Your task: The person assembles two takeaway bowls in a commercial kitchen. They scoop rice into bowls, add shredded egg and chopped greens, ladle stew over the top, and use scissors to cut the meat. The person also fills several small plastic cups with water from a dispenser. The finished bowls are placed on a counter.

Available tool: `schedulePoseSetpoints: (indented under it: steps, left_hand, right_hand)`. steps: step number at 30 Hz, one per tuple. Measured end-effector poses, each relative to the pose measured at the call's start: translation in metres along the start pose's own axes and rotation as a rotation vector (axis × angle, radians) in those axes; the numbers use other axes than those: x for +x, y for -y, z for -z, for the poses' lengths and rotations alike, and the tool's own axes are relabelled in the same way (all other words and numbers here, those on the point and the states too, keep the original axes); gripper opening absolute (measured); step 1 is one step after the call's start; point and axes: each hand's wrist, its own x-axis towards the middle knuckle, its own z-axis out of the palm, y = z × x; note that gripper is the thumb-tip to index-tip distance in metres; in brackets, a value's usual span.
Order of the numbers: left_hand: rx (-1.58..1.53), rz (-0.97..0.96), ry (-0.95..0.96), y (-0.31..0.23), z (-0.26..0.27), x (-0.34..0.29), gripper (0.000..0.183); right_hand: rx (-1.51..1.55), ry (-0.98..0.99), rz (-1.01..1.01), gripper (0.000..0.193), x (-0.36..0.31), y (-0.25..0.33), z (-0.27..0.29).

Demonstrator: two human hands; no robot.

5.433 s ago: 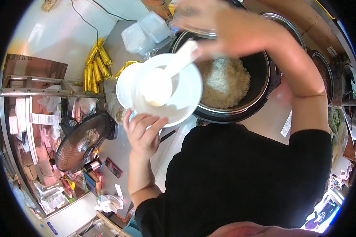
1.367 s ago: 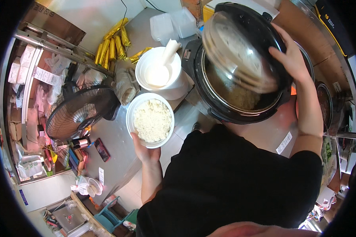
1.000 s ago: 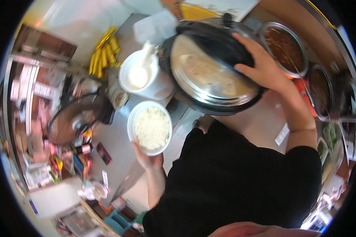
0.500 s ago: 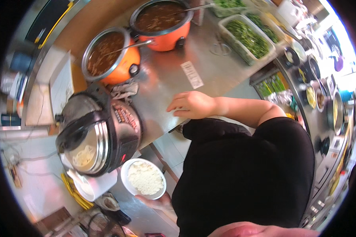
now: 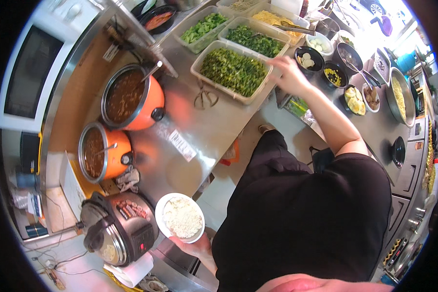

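A white bowl [image 5: 160, 214] full of cooked white rice [image 5: 184, 219] rests in my left hand [image 5: 197, 247], whose fingers curl under and around its side. My right hand [image 5: 291, 75] is stretched forward with its fingers apart and nothing seen in them. It hovers by the right end of a clear plastic tub [image 5: 248, 100] of chopped greens [image 5: 233, 73]. Just beyond that hand is a black bowl [image 5: 309, 61] with pale round slices in it. A second tub of leafy greens [image 5: 253, 41] stands behind the first.
Two orange cookers [image 5: 151, 104] [image 5: 114, 153] hold brown stew with utensils in them. A pressure cooker [image 5: 131, 221] sits near my left hand. Scissors [image 5: 206, 99] and a printed strip [image 5: 182, 145] lie on the steel counter. Several bowls, including one of corn [image 5: 332, 75], line the right side.
My right hand has moved forward and right, from over the counter to the tub of greens. The view has turned toward the right. My left hand still holds the bowl of rice.
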Motion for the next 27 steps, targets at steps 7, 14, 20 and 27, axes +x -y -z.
schedulePoseSetpoints:
  steps: [7, 14, 20, 27]
  left_hand:
    - [-0.061, 0.085, 0.068, 0.113, -0.159, 0.022, 0.065]
    - [0.015, 0.23, -0.001, 0.194, -0.325, 0.031, 0.06]
    - [0.129, 0.233, 0.08, 0.234, -0.392, 0.044, 0.058]
    - [0.19, 0.279, 0.214, 0.281, -0.454, 0.07, 0.056]
  right_hand:
    - [-0.567, 0.139, -0.446, 0.067, 0.139, -0.248, 0.051]
    - [-0.454, 0.779, -0.398, 0.076, 0.21, -0.341, 0.045]
    - [-0.597, 0.629, -0.29, 0.073, 0.218, -0.368, 0.03]
    - [-0.258, 0.59, -0.356, 0.054, 0.246, -0.391, 0.017]
